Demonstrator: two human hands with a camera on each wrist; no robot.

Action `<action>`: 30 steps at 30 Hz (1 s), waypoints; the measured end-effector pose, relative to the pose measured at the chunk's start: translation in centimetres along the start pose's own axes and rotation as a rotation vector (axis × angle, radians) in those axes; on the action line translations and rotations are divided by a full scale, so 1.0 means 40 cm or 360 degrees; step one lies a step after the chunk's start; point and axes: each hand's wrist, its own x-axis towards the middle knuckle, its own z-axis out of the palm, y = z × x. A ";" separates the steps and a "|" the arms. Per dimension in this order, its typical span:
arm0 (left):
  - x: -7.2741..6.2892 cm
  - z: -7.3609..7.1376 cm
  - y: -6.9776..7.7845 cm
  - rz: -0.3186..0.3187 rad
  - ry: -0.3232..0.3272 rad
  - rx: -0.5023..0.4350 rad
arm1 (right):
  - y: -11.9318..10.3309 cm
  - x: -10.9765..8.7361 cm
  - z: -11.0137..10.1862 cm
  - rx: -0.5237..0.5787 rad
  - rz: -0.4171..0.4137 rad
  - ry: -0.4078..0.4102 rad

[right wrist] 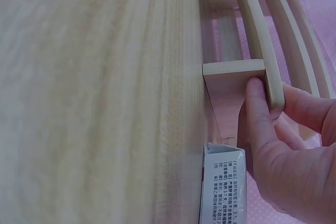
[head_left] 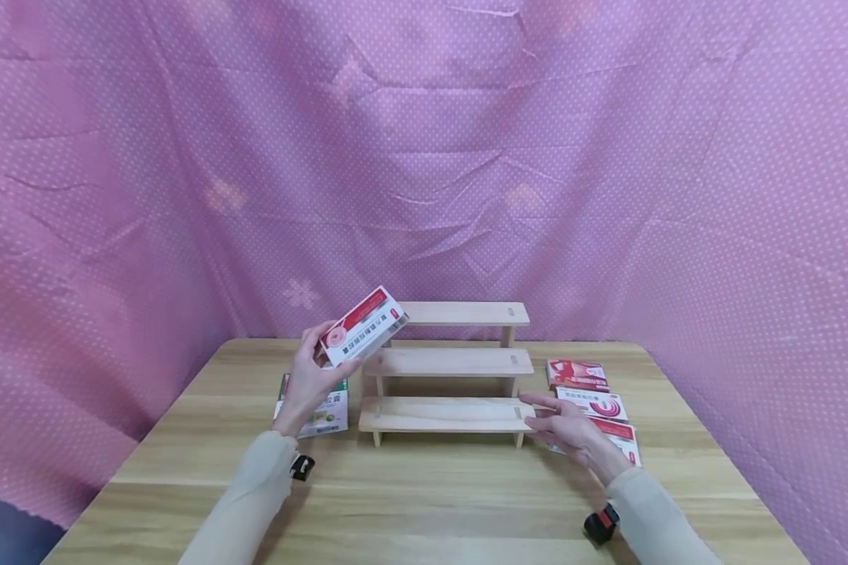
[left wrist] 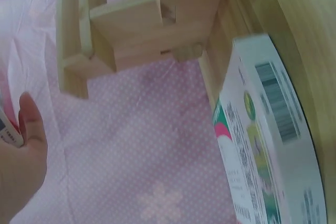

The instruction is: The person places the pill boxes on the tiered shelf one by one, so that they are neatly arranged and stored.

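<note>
Two hands at a pale wooden three-tier stand (head_left: pixel 445 362) with board shelves, on a light wood-grain table (head_left: pixel 424 502). The left hand (head_left: pixel 311 380) pinches a flat white-and-red cardboard carton (head_left: pixel 363 328) between thumb and fingers, raised and tilted at the left end of the stand, its far corner overlapping the top board in the head view; whether they touch cannot be told. The right hand (head_left: pixel 571 428) pinches the right end of the stand's lowest board, a finger beneath it in the right wrist view.

Likely faults: the carton, gripped toward its near end, could pivot or slip if the pinch loosens, and its leading corner could catch the upper boards. Such a knock might skew the stand, which looks light; the right hand's hold probably counters this, though an uneven lift there could itself tip it.

To the stand's left, a white-and-green printed carton (head_left: pixel 328 412) lies below the left wrist, where a low sweep might shove it. To its right lie a red carton (head_left: pixel 578 375), a white carton with red rings (head_left: pixel 592 402) and, partly hidden by the right hand, a red-and-white carton (head_left: pixel 618 439); careless withdrawal could disturb the last.
</note>
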 end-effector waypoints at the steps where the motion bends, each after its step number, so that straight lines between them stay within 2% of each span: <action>1: 0.003 0.007 0.001 0.0015 0.0010 -0.0018 | -0.001 0.000 0.000 -0.0002 0.0003 0.0003; 8: 0.024 0.054 0.010 0.0019 -0.0006 0.0007 | -0.001 0.001 0.002 0.0005 0.0009 0.0009; 15: 0.062 0.107 0.035 0.0197 -0.0006 0.0085 | -0.004 0.003 0.004 0.0013 0.0022 0.0043; 18: 0.076 0.125 0.039 0.0232 0.0004 0.0154 | -0.007 0.002 0.004 0.0005 0.0024 0.0035; 24: 0.102 0.156 0.050 0.0223 -0.0014 0.0280 | -0.009 0.001 0.004 0.0015 0.0022 0.0015; 30: 0.129 0.190 0.057 0.0228 -0.0067 0.0320 | -0.004 -0.001 0.003 0.0019 0.0011 0.0000</action>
